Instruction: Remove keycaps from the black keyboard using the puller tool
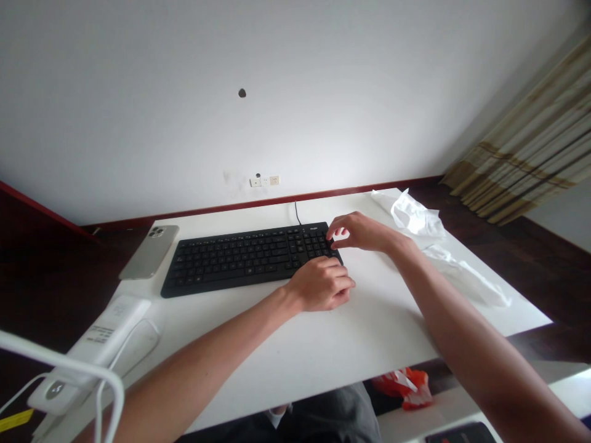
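1. Surface: white table (286,351) under the keyboard (231,261). Phone (150,252) lies just left of the keyboard, camera side up; power strip (95,347) nearer you, off the keyboard's left end. Two crumpled white wraps (410,212) (471,280) lie right of the keyboard.
2. Room: pale wall (323,104) beyond the keyboard, with sockets (265,181) low on it and a dark hole higher up. Curtain (521,135) far right of the keyboard, above dark floor (494,237).
3. Your left hand (321,284) sits at the keyboard's near right corner, fingers curled and narrow; its palm side is hidden, so you cannot tell whether it grips anything.
4. Your right hand (351,231) arches over the keyboard's right end, by the number pad, thumb and forefinger close together. Whether anything sits between them, you cannot tell.
5. Keyboard lies mostly left of both your hands, keys up. Long axis runs left to right, right end slightly farther from you. Space-bar edge faces you; cord (298,213) leaves the far edge, wallward.
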`<act>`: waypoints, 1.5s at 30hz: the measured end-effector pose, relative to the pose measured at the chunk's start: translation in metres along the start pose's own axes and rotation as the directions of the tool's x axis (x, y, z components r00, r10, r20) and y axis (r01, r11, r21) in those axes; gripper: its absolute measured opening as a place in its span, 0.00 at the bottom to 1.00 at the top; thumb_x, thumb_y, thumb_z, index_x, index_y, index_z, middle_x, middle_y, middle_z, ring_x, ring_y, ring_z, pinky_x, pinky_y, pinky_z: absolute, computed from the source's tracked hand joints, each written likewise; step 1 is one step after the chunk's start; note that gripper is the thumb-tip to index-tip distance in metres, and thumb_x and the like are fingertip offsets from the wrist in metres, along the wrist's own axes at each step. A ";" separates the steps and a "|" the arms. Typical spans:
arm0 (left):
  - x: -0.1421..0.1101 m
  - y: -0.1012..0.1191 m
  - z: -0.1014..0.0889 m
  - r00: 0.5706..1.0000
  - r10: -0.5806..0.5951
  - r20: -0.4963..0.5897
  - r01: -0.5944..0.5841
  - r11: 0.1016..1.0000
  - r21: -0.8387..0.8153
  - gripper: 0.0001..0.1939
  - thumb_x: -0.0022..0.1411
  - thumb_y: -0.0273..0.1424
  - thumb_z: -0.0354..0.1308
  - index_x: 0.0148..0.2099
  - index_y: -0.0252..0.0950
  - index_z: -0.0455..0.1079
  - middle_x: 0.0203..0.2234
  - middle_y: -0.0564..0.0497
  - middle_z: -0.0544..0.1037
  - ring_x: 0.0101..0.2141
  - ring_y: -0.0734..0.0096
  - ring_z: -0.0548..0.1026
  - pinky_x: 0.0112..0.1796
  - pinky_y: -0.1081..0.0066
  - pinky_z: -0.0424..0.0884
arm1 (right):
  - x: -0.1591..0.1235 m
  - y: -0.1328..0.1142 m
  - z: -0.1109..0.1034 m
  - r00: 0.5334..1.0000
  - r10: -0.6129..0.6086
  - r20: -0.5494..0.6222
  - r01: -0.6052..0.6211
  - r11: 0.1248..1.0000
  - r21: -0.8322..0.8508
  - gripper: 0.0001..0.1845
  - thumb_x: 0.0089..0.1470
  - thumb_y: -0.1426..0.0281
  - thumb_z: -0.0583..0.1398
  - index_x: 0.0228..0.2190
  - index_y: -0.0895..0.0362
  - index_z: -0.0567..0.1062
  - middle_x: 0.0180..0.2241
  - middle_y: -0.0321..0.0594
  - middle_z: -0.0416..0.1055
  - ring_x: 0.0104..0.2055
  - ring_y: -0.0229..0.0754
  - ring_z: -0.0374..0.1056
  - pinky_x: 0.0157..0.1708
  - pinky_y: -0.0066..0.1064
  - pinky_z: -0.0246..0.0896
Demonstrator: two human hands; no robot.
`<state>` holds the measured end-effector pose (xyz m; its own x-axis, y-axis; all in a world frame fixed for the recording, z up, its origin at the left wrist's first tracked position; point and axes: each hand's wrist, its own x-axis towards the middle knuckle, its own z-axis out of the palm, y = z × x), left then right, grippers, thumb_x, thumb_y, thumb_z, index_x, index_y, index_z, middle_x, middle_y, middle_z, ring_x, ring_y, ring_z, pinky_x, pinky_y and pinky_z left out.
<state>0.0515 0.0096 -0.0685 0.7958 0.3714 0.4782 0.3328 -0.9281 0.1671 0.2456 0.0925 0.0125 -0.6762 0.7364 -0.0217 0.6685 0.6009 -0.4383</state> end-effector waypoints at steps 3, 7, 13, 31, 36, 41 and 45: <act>0.000 0.000 0.000 1.000 -0.003 0.004 0.003 1.000 0.002 0.09 0.68 0.27 0.56 0.40 0.38 0.79 0.34 0.50 0.81 0.38 0.66 0.75 0.43 0.65 0.69 | 0.000 -0.001 0.000 1.000 0.003 0.004 -0.003 1.000 0.004 0.09 0.56 0.61 0.66 0.37 0.52 0.83 0.41 0.40 0.80 0.40 0.45 0.75 0.39 0.35 0.70; 0.000 0.000 0.000 1.000 -0.009 0.008 0.009 1.000 -0.003 0.10 0.68 0.27 0.56 0.40 0.38 0.79 0.34 0.49 0.81 0.38 0.66 0.75 0.42 0.65 0.69 | -0.001 -0.001 -0.001 1.000 0.006 -0.005 -0.006 1.000 0.021 0.10 0.55 0.61 0.66 0.38 0.52 0.83 0.41 0.40 0.81 0.40 0.45 0.76 0.39 0.35 0.70; 0.000 0.000 0.000 1.000 -0.002 0.003 0.002 1.000 -0.012 0.11 0.69 0.27 0.55 0.40 0.37 0.79 0.34 0.50 0.81 0.38 0.65 0.75 0.42 0.65 0.68 | -0.002 0.006 -0.003 0.999 0.031 0.012 -0.031 0.998 0.060 0.11 0.55 0.60 0.66 0.40 0.51 0.83 0.39 0.38 0.82 0.41 0.45 0.77 0.41 0.35 0.71; 0.000 -0.001 0.002 1.000 0.011 0.011 -0.011 1.000 0.003 0.09 0.69 0.27 0.56 0.41 0.37 0.79 0.36 0.49 0.81 0.41 0.65 0.76 0.44 0.65 0.70 | -0.001 -0.001 0.002 1.000 0.010 -0.003 -0.010 1.000 -0.009 0.11 0.56 0.61 0.65 0.39 0.52 0.82 0.41 0.40 0.81 0.40 0.45 0.76 0.39 0.35 0.71; 0.000 0.000 -0.002 1.000 0.029 0.008 -0.029 1.000 0.007 0.09 0.69 0.28 0.56 0.40 0.37 0.79 0.36 0.49 0.81 0.41 0.65 0.76 0.45 0.65 0.70 | -0.003 0.003 -0.001 0.999 0.040 -0.002 -0.040 0.999 -0.003 0.12 0.57 0.61 0.64 0.41 0.51 0.82 0.39 0.39 0.81 0.40 0.46 0.77 0.39 0.34 0.71; 0.001 0.001 -0.004 0.999 0.029 0.025 -0.029 1.000 0.005 0.09 0.69 0.28 0.56 0.40 0.37 0.78 0.36 0.49 0.81 0.41 0.65 0.75 0.45 0.65 0.70 | -0.003 0.011 -0.003 0.997 0.076 0.027 -0.077 0.997 0.031 0.13 0.57 0.61 0.64 0.44 0.50 0.82 0.36 0.37 0.81 0.39 0.45 0.78 0.40 0.34 0.71; 0.001 0.001 -0.003 1.000 0.023 0.021 -0.023 1.000 -0.005 0.10 0.69 0.27 0.56 0.40 0.37 0.79 0.37 0.49 0.81 0.42 0.65 0.75 0.46 0.65 0.70 | -0.003 0.014 -0.003 0.996 0.081 0.038 -0.083 0.996 0.045 0.14 0.57 0.60 0.64 0.44 0.50 0.82 0.36 0.37 0.82 0.39 0.46 0.78 0.40 0.34 0.71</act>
<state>0.0515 0.0091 -0.0652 0.8139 0.3503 0.4635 0.3118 -0.9365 0.1603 0.2577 0.0996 0.0091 -0.6311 0.7703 -0.0914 0.7076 0.5235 -0.4747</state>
